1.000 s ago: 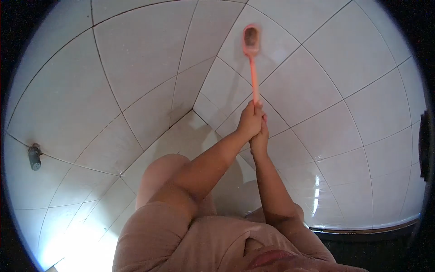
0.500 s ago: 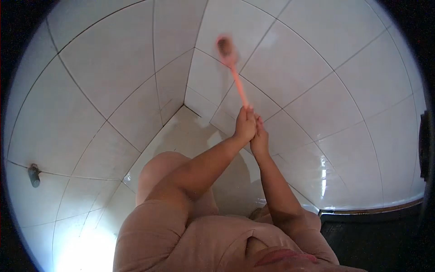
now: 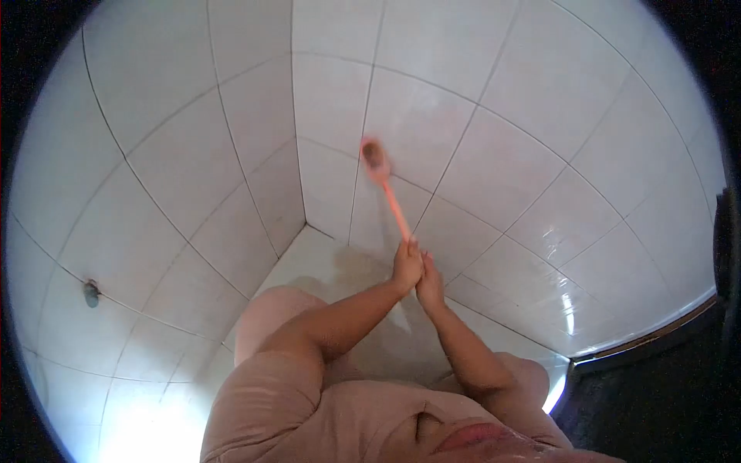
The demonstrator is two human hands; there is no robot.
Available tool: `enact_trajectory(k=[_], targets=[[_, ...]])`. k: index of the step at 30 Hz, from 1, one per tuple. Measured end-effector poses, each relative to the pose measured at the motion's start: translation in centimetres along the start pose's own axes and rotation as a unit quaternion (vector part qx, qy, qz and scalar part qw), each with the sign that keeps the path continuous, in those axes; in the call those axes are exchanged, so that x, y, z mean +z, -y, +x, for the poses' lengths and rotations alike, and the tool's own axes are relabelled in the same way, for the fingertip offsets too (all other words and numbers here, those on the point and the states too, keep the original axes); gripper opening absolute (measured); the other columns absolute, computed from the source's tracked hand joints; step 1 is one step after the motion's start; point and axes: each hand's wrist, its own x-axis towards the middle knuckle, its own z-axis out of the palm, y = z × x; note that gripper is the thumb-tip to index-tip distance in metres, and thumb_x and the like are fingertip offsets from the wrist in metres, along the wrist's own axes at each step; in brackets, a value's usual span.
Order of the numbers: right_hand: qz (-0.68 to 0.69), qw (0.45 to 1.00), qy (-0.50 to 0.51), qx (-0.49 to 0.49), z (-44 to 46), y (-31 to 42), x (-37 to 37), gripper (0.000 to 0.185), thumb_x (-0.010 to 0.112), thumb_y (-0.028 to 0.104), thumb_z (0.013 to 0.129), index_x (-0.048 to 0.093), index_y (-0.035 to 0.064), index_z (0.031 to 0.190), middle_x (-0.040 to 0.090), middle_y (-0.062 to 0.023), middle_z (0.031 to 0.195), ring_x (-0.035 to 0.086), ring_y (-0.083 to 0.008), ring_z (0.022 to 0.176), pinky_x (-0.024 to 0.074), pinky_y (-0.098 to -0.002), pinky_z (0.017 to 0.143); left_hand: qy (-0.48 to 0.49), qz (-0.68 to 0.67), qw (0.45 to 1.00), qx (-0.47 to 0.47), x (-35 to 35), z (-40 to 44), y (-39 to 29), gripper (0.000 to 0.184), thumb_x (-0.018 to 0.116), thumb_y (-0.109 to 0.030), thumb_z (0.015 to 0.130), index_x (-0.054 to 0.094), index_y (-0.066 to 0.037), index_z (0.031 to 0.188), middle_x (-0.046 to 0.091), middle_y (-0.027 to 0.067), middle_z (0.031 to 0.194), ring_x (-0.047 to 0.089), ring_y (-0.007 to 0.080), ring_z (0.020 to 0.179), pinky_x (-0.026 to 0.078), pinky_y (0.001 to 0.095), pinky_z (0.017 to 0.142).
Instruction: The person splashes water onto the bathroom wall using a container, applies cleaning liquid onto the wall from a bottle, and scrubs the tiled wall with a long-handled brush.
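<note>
A pink long-handled scrub brush [image 3: 396, 207] is raised against the tiled wall [image 3: 432, 139], its blurred oval head with a brown patch at the upper left end of the handle. My left hand [image 3: 407, 267] is closed around the lower part of the handle. Right beside it, my right hand [image 3: 430, 284] is closed at the handle's bottom end, partly touching the left. The bottom end of the handle is hidden by my fingers. Whether the bristles press on the tiles I cannot tell.
Two tiled walls meet in a corner left of the brush. A small tap-like fitting [image 3: 92, 293] sticks out of the left wall [image 3: 170, 193]. My bent knees stand above the pale floor [image 3: 297, 266]. A dark area [image 3: 648, 409] lies at the lower right, and bright light shines at lower left.
My view has tilted upward, showing more of the wall. Both hands and the brush appear lower in the picture, the brush still held by both hands and its head still blurred.
</note>
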Motion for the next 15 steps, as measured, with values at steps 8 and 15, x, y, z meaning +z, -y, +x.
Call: enact_trajectory(k=[8,15], targets=[[0.027,0.99,-0.077,-0.113,4.6,11.0,-4.4,0.039,0.028,0.031,0.089,0.041,0.0043,0.113,0.052,-0.0234,0.101,0.05,-0.0394,0.091,0.0395,-0.0433,0.077,0.094,-0.069,0.982,0.15,4.4,2.6,-11.9,0.033,0.026,-0.034,0.091,0.039,-0.008,0.075,0.049,0.0053,0.063,0.048,0.0131,0.055,0.042,0.0267,0.05],[-0.016,0.997,0.023,0.068,-5.4,-3.6,0.9,0.04,0.026,0.032,0.087,0.043,0.007,0.114,0.051,-0.0245,0.102,0.049,-0.0416,0.091,0.0383,-0.0461,0.078,-0.029,0.086,0.992,-0.088,-2.4,-1.2,8.4,0.04,0.023,-0.038,0.09,0.041,-0.007,0.071,0.043,0.0036,0.056,0.039,0.0141,0.046,0.035,0.0293,0.045]])
